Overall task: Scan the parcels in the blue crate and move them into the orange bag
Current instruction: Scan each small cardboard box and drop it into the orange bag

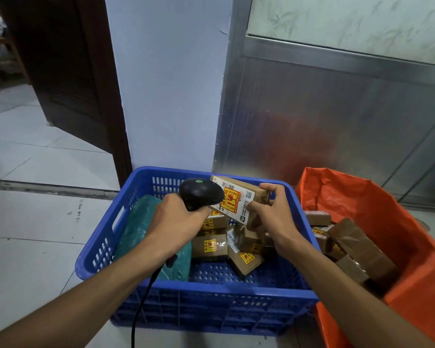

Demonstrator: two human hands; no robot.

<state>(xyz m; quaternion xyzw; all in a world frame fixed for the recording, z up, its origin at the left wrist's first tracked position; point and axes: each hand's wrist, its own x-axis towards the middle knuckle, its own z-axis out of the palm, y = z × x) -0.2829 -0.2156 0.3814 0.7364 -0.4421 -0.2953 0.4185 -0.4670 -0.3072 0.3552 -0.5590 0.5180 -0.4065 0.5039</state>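
Note:
The blue crate stands on the floor in front of me. Above it my right hand grips a small brown cardboard parcel, its white and orange label facing up. My left hand grips a black corded barcode scanner, whose head with a green light sits right over the label's left end. Several more brown parcels and a teal plastic mailer lie inside the crate. The orange bag stands open to the right with several brown parcels in it.
A blue-white wall column and a metal door panel rise right behind the crate and bag. A dark wooden door stands open at the left. Pale floor tiles spread to the left. The scanner's black cable hangs in front of the crate.

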